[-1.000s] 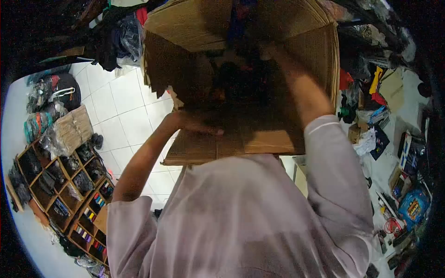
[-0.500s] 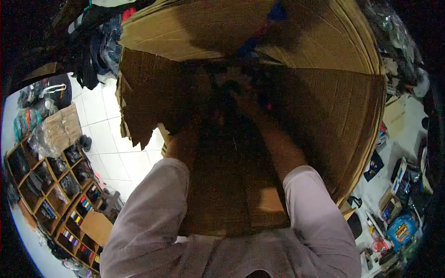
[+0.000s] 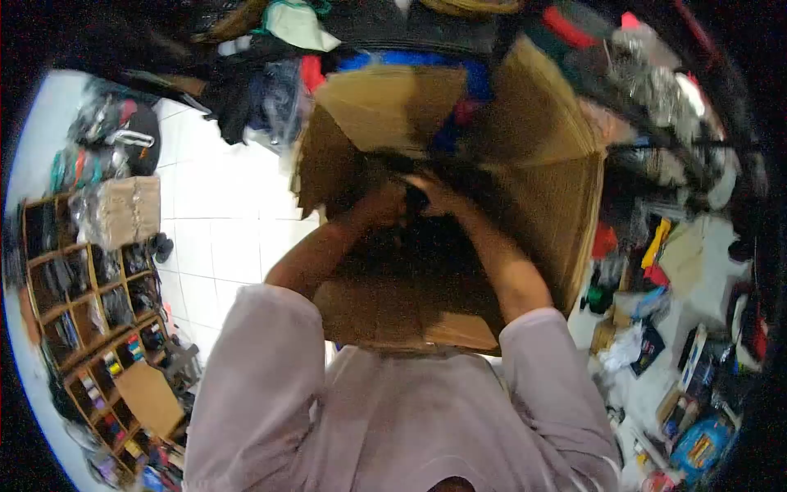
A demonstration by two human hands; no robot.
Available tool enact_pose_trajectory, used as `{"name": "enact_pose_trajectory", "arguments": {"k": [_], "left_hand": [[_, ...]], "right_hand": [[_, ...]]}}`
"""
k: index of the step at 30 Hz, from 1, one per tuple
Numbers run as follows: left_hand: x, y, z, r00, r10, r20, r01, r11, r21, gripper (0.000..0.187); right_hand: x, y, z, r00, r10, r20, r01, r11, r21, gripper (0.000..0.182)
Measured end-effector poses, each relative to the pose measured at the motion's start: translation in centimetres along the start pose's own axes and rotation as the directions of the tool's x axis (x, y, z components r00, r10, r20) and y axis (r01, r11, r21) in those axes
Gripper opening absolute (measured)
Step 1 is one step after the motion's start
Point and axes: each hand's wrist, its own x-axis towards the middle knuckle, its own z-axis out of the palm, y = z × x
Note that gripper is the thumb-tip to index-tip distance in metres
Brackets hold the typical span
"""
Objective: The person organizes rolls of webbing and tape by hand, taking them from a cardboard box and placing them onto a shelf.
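Observation:
A large open cardboard box [image 3: 566, 213] stands in front of me with its flaps raised, and both my forearms reach into it. My left hand [image 3: 389, 203] is low in the opening, its fingers curled and partly in shadow. Beside it, my right hand [image 3: 433, 193] is closed too. Between the two hands is a dark item [image 3: 416, 202], which looks soft; its kind cannot be made out. More dark stuff fills the shadowed inside of the box, too dim to tell apart.
To the left, a wooden cubbyhole shelf [image 3: 65, 283] holds thread spools and bagged goods, with a plastic-wrapped stack [image 3: 127, 213] on top. White floor tiles [image 3: 217, 205] show beside the box. Clutter on the right includes a blue package [image 3: 702, 447] and a white bundle [image 3: 623, 348].
My view has drawn back and up, so the box looks smaller and more of the room shows. My hands have come closer together, higher out of the shadow, with the dark item between them.

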Motion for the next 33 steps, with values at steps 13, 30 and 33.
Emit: {"name": "enact_pose_trajectory", "arguments": {"k": [13,30,33], "left_hand": [[-18.2,13.0,-10.1,0.866,0.233,-0.443,-0.221,0.972,0.078,0.047],[-29.3,22.7,-16.7,0.266,0.686,-0.678,-0.955,0.282,-0.09,0.052],[-32.2,25.6,-19.4,0.193,0.713,-0.674,-0.951,0.305,0.049,0.051]], "right_hand": [[1.2,-13.1,-13.8,0.779,0.241,0.579,-0.195,0.97,-0.142,0.067],[-12.7,-31.0,-12.1,0.846,-0.014,-0.533,0.118,0.98,0.161,0.067],[-13.0,-32.0,-11.5,0.802,0.028,-0.596,0.18,0.941,0.286,0.063]]}}
